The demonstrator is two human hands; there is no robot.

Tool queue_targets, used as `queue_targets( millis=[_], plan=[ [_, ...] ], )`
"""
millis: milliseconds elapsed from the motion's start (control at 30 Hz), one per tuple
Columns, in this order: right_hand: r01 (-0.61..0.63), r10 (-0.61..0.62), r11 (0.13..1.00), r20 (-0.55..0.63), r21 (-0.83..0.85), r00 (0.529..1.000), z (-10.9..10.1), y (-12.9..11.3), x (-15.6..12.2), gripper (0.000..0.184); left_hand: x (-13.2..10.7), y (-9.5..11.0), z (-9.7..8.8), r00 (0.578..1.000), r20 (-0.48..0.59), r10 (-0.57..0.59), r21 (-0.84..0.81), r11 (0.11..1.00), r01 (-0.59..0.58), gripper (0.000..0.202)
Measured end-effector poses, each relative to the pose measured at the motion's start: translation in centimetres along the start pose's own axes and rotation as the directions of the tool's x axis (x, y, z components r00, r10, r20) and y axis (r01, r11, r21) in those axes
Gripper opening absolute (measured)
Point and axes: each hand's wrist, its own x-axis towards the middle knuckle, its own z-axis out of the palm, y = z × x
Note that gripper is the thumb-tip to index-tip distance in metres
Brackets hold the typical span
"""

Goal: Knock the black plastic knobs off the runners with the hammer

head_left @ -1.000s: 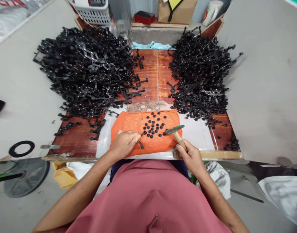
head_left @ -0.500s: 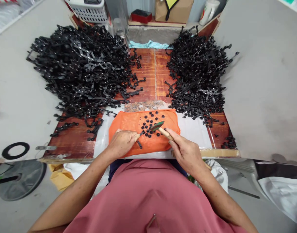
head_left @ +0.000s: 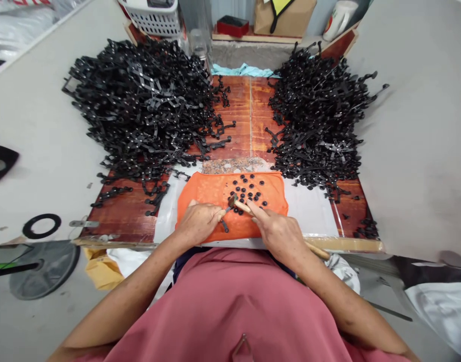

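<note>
My left hand [head_left: 199, 221] rests on an orange cloth [head_left: 211, 188] and pinches a small black strip part [head_left: 224, 224] that pokes out below the fingertips. My right hand [head_left: 279, 232] grips the wooden handle of a small hammer [head_left: 241, 205]. The hammer's head sits right by my left fingertips. The handle's tail [head_left: 317, 251] sticks out behind my right wrist. Several small black round caps [head_left: 249, 189] lie scattered on the cloth just beyond the hammer head.
A large heap of black strip parts [head_left: 143, 105] covers the left of the wooden board [head_left: 249, 115]. A second heap [head_left: 320, 115] lies at the right. At the back stand a white basket [head_left: 155, 17], a cardboard box [head_left: 283, 17] and a mug [head_left: 338, 19]. A black ring [head_left: 41, 225] lies at the left.
My right hand has swung the hammer leftward, from the right side of the cloth to my left fingertips. My left hand stayed in place holding the strip part.
</note>
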Motion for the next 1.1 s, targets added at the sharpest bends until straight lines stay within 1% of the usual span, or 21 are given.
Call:
queue_targets(
  millis=[33,67,100,167,233,267,333,367,433,500,567,600,633,700,733,800,867,900,933,1000,1100],
  plan=[
    [0.005,-0.005,1.000,0.013,-0.004,1.000,0.0,0.0,0.2,0.048,0.0,0.0,0.0,1.000,0.000,0.005,-0.005,1.000,-0.005,0.048],
    [0.012,-0.012,1.000,0.006,0.026,1.000,-0.1,0.1,0.4,0.049,0.0,0.0,0.0,1.000,-0.002,0.006,-0.017,1.000,-0.006,0.047],
    [0.018,-0.017,0.996,-0.020,0.087,1.000,-0.2,0.3,0.5,0.050,0.0,-0.1,-0.1,1.000,-0.011,-0.001,-0.041,0.999,0.000,0.045],
    [0.016,0.018,0.964,-0.125,0.266,0.992,-0.9,0.6,0.8,0.049,-0.2,0.0,-0.4,0.998,-0.045,-0.039,-0.132,0.991,0.032,0.042],
    [0.003,0.103,0.888,-0.206,0.460,0.973,-1.7,0.8,1.0,0.044,-0.4,0.1,-0.8,0.988,-0.106,-0.113,-0.277,0.958,0.079,0.034],
    [-0.002,0.139,0.841,-0.214,0.542,0.967,-2.0,0.7,1.1,0.039,-0.5,0.2,-1.0,0.977,-0.140,-0.161,-0.353,0.930,0.103,0.027],
    [0.000,0.146,0.746,-0.163,0.666,0.976,-2.2,0.3,1.3,0.025,-0.7,0.6,-1.1,0.952,-0.186,-0.245,-0.481,0.867,0.129,0.019],
    [0.004,0.121,0.709,-0.126,0.705,0.985,-2.1,-0.1,1.5,0.019,-0.8,0.8,-1.1,0.943,-0.195,-0.270,-0.528,0.839,0.130,0.023],
    [0.019,0.067,0.674,-0.087,0.738,0.994,-1.3,-1.1,1.9,0.017,-0.9,1.3,-0.7,0.938,-0.188,-0.290,-0.608,0.785,0.121,0.034],
    [0.037,0.041,0.689,-0.090,0.724,0.995,-0.3,-1.9,2.4,0.016,-1.2,1.7,-0.1,0.942,-0.159,-0.297,-0.672,0.731,0.118,0.040],
    [0.028,0.054,0.710,-0.093,0.704,0.994,0.7,-2.5,3.1,0.006,-1.6,2.2,0.4,0.949,-0.130,-0.287,-0.707,0.698,0.114,0.043],
    [0.010,0.071,0.708,-0.085,0.707,0.994,1.0,-2.6,3.4,0.004,-1.8,2.3,0.5,0.959,-0.110,-0.262,-0.710,0.696,0.108,0.042],
    [-0.010,0.090,0.694,-0.072,0.720,0.993,1.2,-2.7,3.7,0.007,-2.1,2.4,0.5,0.970,-0.088,-0.227,-0.704,0.703,0.101,0.039],
    [-0.039,0.120,0.642,-0.050,0.765,0.992,1.2,-2.6,4.2,0.009,-2.2,2.3,0.2,0.984,-0.061,-0.170,-0.669,0.738,0.085,0.032],
    [-0.040,0.120,0.615,-0.044,0.788,0.992,1.0,-2.4,4.2,0.010,-2.2,2.2,-0.1,0.983,-0.071,-0.167,-0.645,0.760,0.082,0.029],
    [-0.033,0.121,0.587,-0.048,0.809,0.991,0.5,-1.8,4.0,0.015,-1.7,1.5,-0.6,0.964,-0.145,-0.222,-0.579,0.809,0.100,0.026],
    [-0.048,0.171,0.611,-0.073,0.790,0.983,0.1,-0.8,3.1,0.020,-1.0,0.6,-1.0,0.930,-0.235,-0.281,-0.496,0.858,0.134,0.025],
    [-0.072,0.217,0.634,-0.087,0.770,0.972,0.0,-0.1,2.5,0.022,-0.6,0.2,-1.2,0.922,-0.257,-0.289,-0.449,0.881,0.151,0.026],
    [-0.110,0.273,0.658,-0.099,0.745,0.957,0.0,0.7,1.7,0.024,-0.2,-0.1,-1.3,0.924,-0.258,-0.283,-0.400,0.901,0.164,0.026],
    [-0.190,0.359,0.689,-0.102,0.700,0.928,0.4,2.4,0.2,0.026,0.4,-0.3,-1.3,0.941,-0.221,-0.255,-0.313,0.933,0.179,0.026],
    [-0.271,0.426,0.683,-0.069,0.678,0.902,1.8,4.5,-2.0,0.028,0.8,0.1,-1.0,0.957,-0.152,-0.245,-0.202,0.956,0.213,0.027]
  ],
)
